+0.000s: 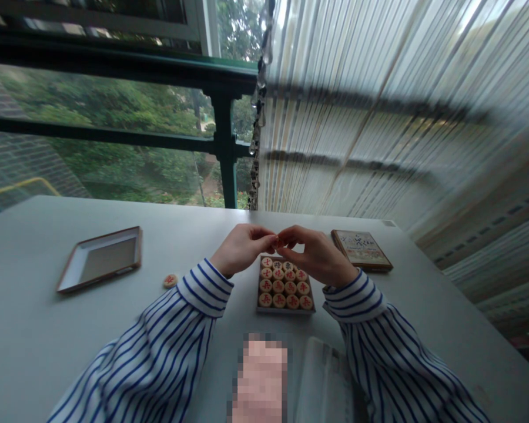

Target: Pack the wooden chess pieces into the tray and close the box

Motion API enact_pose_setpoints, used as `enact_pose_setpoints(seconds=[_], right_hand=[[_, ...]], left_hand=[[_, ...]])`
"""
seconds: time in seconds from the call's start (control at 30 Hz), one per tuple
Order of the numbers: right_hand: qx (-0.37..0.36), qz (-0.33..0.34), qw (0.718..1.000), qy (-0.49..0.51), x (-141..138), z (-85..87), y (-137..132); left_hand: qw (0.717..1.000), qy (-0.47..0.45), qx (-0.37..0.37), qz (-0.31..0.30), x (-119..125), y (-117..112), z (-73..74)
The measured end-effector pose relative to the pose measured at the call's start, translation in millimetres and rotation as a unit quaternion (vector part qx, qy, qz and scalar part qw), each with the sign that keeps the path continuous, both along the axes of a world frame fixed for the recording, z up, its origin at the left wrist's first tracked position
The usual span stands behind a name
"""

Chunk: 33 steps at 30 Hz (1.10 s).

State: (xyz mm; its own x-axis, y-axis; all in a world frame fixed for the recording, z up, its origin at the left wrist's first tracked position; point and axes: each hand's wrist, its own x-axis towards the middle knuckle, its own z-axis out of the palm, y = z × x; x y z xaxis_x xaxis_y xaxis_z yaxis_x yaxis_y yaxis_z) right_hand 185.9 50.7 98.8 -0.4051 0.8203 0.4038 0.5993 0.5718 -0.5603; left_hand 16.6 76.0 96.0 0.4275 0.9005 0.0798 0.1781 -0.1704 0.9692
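Above the far edge of a small box (285, 311), my left hand (241, 249) and my right hand (316, 254) meet fingertip to fingertip. Both are closed in a pinch on one small round Chinese chess piece (279, 242), mostly covered by the fingers. Rows of round wooden Chinese chess pieces (279, 286) with red or black characters fill the box below; my right hand hides some at its far right corner. One loose Chinese chess piece (170, 281) with a red character lies on the table beside my left sleeve.
An upturned shallow lid (110, 258) rests on the white table (35, 352) at left. A flat printed box or lid (364, 249) lies beyond my right hand. Near me is a clear plastic item (325, 379). A window and string curtain (335, 117) stand behind the table.
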Motion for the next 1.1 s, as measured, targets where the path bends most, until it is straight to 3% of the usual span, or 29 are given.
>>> enact_pose_setpoints(seconds=[0.17,0.63,1.1], right_hand=[[0.03,-0.006,0.999,-0.021,-0.8,0.8,-0.6],[0.058,-0.023,0.996,-0.065,0.9,1.7,0.1],[0.078,-0.025,0.991,-0.104,1.5,-1.6,1.6]], left_hand=[[1.0,-0.001,-0.011,0.027,0.3,-1.2,2.6],[0.999,-0.006,-0.04,0.006,-2.5,1.7,-1.0],[0.999,0.034,-0.014,0.012,-0.4,-0.3,1.5]])
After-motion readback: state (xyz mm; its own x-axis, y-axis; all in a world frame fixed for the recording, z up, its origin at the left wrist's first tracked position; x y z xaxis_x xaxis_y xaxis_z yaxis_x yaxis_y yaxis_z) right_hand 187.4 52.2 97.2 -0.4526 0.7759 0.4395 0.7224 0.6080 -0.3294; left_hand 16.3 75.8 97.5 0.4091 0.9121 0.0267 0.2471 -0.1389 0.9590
